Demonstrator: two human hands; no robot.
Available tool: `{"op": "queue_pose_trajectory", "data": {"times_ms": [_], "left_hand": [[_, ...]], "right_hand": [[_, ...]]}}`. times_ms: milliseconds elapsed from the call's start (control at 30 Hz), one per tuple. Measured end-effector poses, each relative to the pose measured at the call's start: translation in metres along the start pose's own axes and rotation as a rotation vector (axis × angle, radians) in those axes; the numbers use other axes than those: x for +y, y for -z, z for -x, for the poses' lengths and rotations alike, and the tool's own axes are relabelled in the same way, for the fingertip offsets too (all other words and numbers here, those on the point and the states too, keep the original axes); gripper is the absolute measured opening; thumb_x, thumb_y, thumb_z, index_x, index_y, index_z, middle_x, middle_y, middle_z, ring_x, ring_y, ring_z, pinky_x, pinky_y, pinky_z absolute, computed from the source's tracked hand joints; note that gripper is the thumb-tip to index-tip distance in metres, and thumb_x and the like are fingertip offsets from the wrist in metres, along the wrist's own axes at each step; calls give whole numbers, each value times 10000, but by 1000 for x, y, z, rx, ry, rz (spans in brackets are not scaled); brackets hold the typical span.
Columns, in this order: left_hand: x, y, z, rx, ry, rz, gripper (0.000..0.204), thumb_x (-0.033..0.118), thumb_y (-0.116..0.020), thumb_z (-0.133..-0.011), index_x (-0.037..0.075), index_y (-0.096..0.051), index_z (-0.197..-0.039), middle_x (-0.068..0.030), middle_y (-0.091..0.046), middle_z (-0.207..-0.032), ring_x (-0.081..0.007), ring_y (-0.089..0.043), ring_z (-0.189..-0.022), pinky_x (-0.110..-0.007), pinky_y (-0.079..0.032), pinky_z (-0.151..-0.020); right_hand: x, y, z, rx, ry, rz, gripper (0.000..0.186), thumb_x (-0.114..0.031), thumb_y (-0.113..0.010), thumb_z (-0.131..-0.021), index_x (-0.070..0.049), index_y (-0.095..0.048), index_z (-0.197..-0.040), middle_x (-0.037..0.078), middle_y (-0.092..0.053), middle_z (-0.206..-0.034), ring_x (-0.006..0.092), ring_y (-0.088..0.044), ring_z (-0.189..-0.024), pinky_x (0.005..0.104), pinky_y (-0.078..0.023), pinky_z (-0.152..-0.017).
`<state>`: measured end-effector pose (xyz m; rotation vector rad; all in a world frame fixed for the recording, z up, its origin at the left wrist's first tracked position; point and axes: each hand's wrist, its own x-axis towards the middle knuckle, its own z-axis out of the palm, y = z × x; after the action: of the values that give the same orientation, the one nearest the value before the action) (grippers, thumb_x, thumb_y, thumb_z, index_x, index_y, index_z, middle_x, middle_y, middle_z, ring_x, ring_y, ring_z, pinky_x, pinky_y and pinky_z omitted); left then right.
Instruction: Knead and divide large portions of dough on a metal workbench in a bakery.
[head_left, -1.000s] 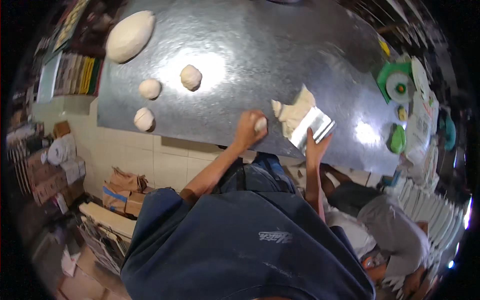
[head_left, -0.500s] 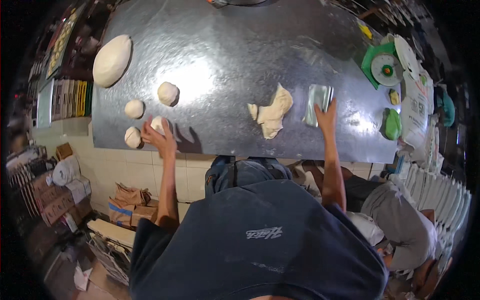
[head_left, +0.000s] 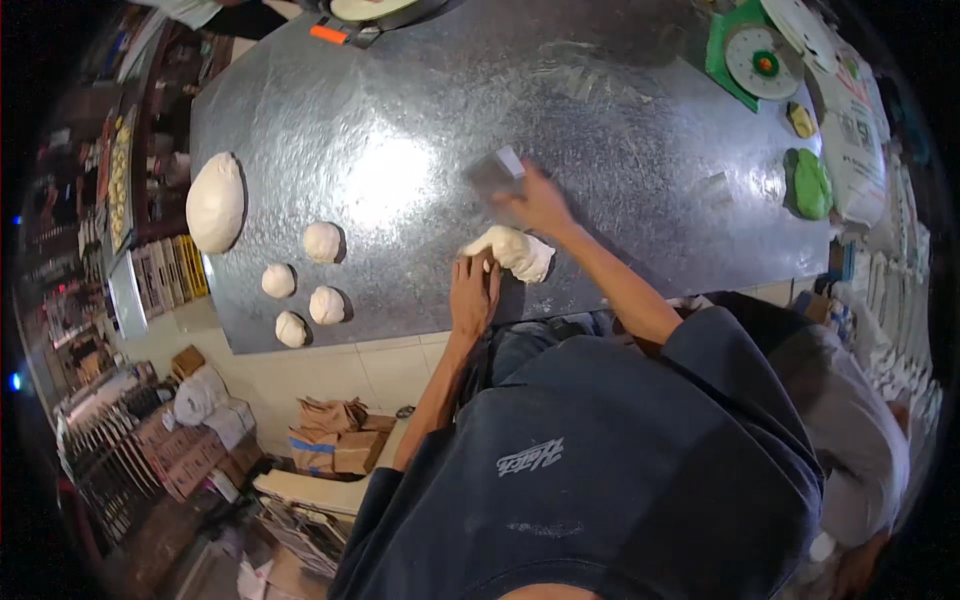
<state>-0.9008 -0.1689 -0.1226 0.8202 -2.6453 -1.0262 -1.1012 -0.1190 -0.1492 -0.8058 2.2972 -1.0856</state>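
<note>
A soft piece of pale dough [head_left: 520, 254] lies near the front edge of the steel table [head_left: 640, 130]. My left hand [head_left: 471, 297] grips its left end, fingertips pressed into it. Above and beyond the dough, my right hand [head_left: 545, 207] holds a flat metal dough scraper [head_left: 497, 172], its blade blurred by motion and apart from the dough. To the left sit several round dough balls [head_left: 322, 242] in a loose cluster. Behind them rests a large oval mass of dough [head_left: 216, 204].
At the far right stands a green dial scale [head_left: 752, 62], with a yellow lump [head_left: 801, 120], a green bundle [head_left: 811, 185] and a white sack [head_left: 855, 170] nearby. An orange-handled tool [head_left: 329, 35] and a round pan [head_left: 375, 10] lie far left. A person in grey [head_left: 850, 410] is at my right.
My left hand has left the dough balls and moved right onto the dough piece. My right hand has lifted the scraper from the table and carried it left. The view has shifted.
</note>
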Motion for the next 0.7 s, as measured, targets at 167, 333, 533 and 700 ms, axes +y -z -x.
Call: {"op": "queue_pose_trajectory", "data": {"times_ms": [167, 333, 533, 700], "left_hand": [[-13, 25, 33, 10, -57, -4, 225, 185, -630, -858, 14, -607, -1003, -182, -503, -1144, -335, -469, -1048, -408, -408, -875], [-34, 19, 13, -119, 94, 327, 373, 285, -678, -843, -17, -583, -1041, -182, -520, -1150, -300, -500, -1079, -375, -396, -930], [-78, 62, -11, 2, 560, 742, 641, 297, -762, -777, -12, -377, -1185, -219, -547, -1111, -250, -576, -972, -338, -530, -763], [55, 51, -77, -176, 215, 835, 803, 205, -760, -778, 102, -175, -1319, -283, -429, -1227, -313, -520, -1072, -411, -510, -841]], "right_hand": [[41, 68, 50, 386, -225, 217, 517, -310, -672, -784, -56, -425, -1161, 213, -639, -800, 421, -631, -755, 489, -491, -599], [-19, -39, 89, 182, -345, 80, 500, -241, -655, -794, -37, -405, -1176, 211, -633, -877, 414, -621, -813, 491, -488, -680], [-37, -78, 88, 261, -308, -334, 803, -331, -713, -749, 11, -280, -1333, 302, -596, -1004, 442, -597, -937, 478, -480, -762], [24, 17, 113, 512, -677, -549, 970, -424, -752, -723, 41, -237, -1400, 267, -526, -1239, 372, -540, -1131, 400, -445, -908]]}}
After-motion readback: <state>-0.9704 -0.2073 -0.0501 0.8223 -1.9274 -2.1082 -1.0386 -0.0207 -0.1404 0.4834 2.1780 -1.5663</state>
